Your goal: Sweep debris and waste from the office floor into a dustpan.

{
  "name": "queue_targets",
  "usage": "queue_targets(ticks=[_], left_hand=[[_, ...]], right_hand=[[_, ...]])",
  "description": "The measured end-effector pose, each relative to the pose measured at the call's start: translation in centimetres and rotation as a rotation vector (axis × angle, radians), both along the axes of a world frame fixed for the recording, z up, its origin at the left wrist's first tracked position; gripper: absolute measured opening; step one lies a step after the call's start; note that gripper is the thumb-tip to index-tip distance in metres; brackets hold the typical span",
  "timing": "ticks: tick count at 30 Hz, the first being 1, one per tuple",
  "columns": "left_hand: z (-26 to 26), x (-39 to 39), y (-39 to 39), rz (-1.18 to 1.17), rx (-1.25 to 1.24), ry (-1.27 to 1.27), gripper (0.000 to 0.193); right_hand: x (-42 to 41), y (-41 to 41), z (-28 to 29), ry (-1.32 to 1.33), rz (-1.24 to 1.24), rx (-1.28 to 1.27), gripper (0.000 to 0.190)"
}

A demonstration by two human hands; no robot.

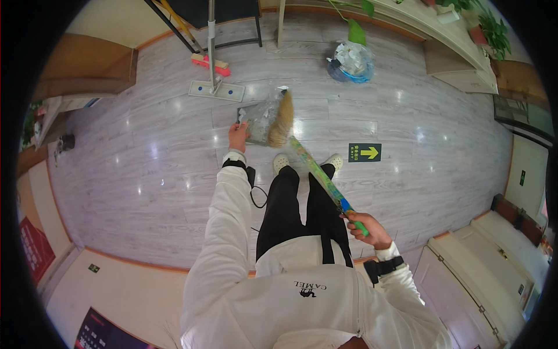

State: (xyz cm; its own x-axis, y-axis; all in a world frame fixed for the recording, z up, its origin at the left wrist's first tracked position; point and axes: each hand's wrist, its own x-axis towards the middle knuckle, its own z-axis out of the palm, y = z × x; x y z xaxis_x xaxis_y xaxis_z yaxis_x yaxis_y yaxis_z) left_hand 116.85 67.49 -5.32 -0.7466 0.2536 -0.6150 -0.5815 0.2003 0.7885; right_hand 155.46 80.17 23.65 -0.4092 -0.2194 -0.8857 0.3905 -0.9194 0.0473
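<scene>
My left hand [238, 136] grips the near left edge of a grey dustpan [257, 126], which holds clear plastic and scraps of litter. In my right hand [370, 229] is the green, patterned handle of a broom [320, 176]. The broom's tan bristles [282, 122] lie against the right side of the dustpan, partly over its plastic litter. A small white and dark scrap [283, 89] shows at the tip of the bristles. My feet stand just below the dustpan.
A blue-rimmed waste bin [358, 78] full of crumpled litter stands ahead on the right. A flat mop [217, 90] and a pink-bristled brush [211, 65] stand ahead on the left. An exit sign [365, 152] is on the floor to the right. Wooden furniture [87, 65] lies at far left.
</scene>
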Motion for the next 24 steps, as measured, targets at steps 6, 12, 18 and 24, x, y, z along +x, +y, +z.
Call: queue_targets(ticks=[6,12,18,24], left_hand=[[2.6,-0.2,-3.2,-0.001,-0.036,-0.018,0.018],[3.1,0.4,-6.0,0.096,-0.061,-0.035,0.019],[1.3,1.2,-8.2,0.198,-0.049,-0.053,0.021],[0.4,1.8,-9.9,0.385,-0.006,-0.08,0.022]], right_hand=[[3.4,-0.9,2.2,-0.181,-0.018,0.113,0.024],[3.0,-2.3,-4.4,-0.322,0.152,0.273,0.016],[-0.7,-4.0,-11.8,-0.111,0.04,0.158,0.013],[-4.7,-1.9,-11.4,-0.001,-0.211,-0.121,0.015]])
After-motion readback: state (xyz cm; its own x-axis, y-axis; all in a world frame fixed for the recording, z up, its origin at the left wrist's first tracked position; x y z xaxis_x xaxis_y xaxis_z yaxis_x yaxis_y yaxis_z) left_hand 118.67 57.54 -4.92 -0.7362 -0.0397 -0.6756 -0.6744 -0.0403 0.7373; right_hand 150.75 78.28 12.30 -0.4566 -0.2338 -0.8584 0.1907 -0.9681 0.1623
